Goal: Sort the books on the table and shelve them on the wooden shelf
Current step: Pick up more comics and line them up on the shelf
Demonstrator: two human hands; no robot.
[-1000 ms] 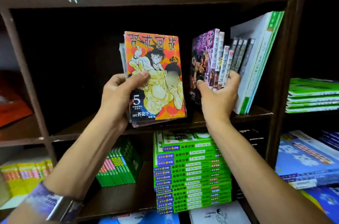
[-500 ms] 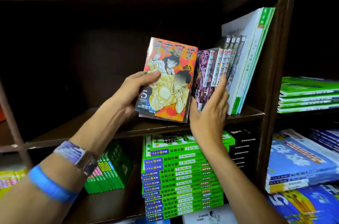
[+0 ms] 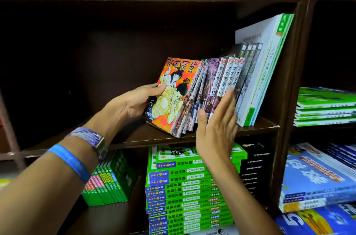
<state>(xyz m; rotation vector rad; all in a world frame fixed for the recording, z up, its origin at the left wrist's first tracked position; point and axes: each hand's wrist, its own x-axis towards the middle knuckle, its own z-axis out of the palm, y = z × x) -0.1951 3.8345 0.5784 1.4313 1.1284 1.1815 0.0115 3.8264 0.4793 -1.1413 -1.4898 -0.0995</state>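
the wooden shelf (image 3: 192,139) fills the view, its middle bay mostly dark and bare on the left, with books packed toward 3 o'clock. furthest right in that bay lean the tall white and green workbooks (image 3: 269,65), tipped against the bay's right wall. against them leans the row of manga volumes (image 3: 229,78), spines out, long axes tilted toward 1 o'clock. at the row's 9 o'clock end sits the small stack led by the orange manga (image 3: 174,96), cover facing out, bottom edge on the shelf board, top leaning toward 1 o'clock and already touching the row.

the left hand (image 3: 134,102) grasps that stack from its 9 o'clock side, thumb across the orange cover, the other fingers apparently behind it, though they are hidden. the right hand (image 3: 217,128) is released, flat, fingers straight and pointing to 12 o'clock, pressing on the spines of the row from the front.

the relation that matters: the stack lies at 3 o'clock from the left grip, and the row lies directly beyond it along the same line. the left hand is nearer the stack, so the closing push toward 3 o'clock looks to be its job, with the right hand steadying the spines.
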